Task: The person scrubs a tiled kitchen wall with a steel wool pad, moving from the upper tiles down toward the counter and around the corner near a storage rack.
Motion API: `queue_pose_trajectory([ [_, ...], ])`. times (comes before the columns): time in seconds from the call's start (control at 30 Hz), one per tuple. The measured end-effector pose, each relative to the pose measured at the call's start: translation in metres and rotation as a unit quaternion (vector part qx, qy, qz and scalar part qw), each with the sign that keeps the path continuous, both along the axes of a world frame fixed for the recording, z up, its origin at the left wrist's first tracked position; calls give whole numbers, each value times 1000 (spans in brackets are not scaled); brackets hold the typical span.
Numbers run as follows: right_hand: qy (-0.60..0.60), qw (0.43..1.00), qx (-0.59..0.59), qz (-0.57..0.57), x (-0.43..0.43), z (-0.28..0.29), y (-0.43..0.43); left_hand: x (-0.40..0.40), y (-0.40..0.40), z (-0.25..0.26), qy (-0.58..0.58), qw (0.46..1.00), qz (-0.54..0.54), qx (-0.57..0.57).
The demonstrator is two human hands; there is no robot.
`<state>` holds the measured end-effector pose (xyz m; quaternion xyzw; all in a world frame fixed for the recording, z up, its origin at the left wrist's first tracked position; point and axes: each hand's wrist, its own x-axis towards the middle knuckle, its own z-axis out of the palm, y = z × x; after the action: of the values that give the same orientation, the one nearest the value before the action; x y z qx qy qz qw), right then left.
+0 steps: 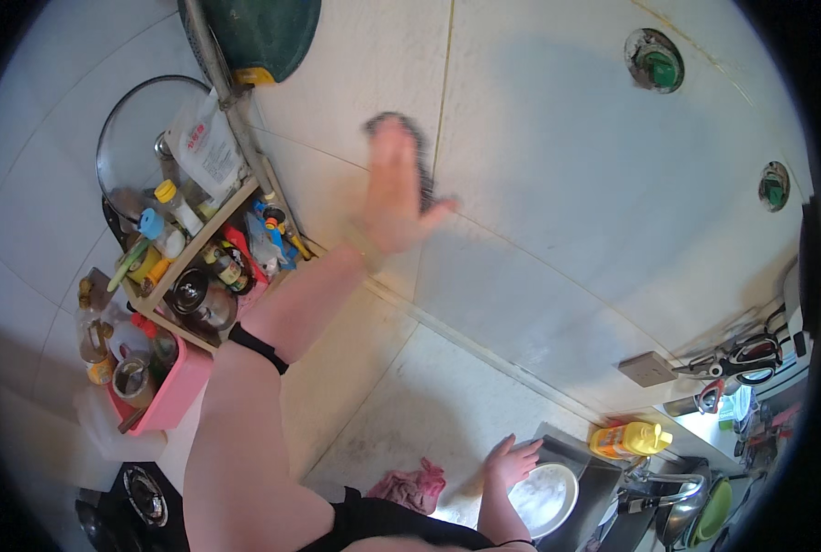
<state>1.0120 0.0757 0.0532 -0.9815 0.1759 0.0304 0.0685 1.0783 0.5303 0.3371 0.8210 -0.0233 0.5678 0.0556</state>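
My left hand (397, 183) is blurred and lies flat over a dark scrubbing pad (426, 176), holding it against the tiled wall (535, 159). The pad shows along the fingers' edge; its material is hard to tell. My right hand (513, 464), fingers spread, is low at the right, beside a round white basin (545, 500) at the sink's edge. Whether it touches the basin or counter is unclear. A crumpled pink cloth (414, 486) lies on the pale counter (397, 393) between my body and the wall.
To the left stand a wooden shelf (196, 248) with bottles and jars, and a pink bin (176, 393). A glass lid (134, 131) leans above. At the right are a yellow bottle (628, 440), a faucet (673, 486), a wall socket (647, 369) and hanging scissors (721, 366).
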Motion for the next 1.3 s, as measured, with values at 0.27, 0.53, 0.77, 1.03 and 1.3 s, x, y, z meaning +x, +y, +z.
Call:
queue_pose_trajectory([
  [0.27,-53,998,-13,37,-7,-16,-10,22,14,148,-200,975,90,35],
  [0.53,-70,997,22,30,-9,-11,-3,7,-40,59,75,987,28,136],
  [0.77,-62,997,44,30,-8,-5,-12,45,-53,215,-154,976,44,146],
  [1.03,-36,995,90,35,-13,6,-8,22,-72,106,136,964,-18,227],
  [1.3,-58,995,72,42,-8,-4,-15,48,-102,100,-2,989,21,146],
])
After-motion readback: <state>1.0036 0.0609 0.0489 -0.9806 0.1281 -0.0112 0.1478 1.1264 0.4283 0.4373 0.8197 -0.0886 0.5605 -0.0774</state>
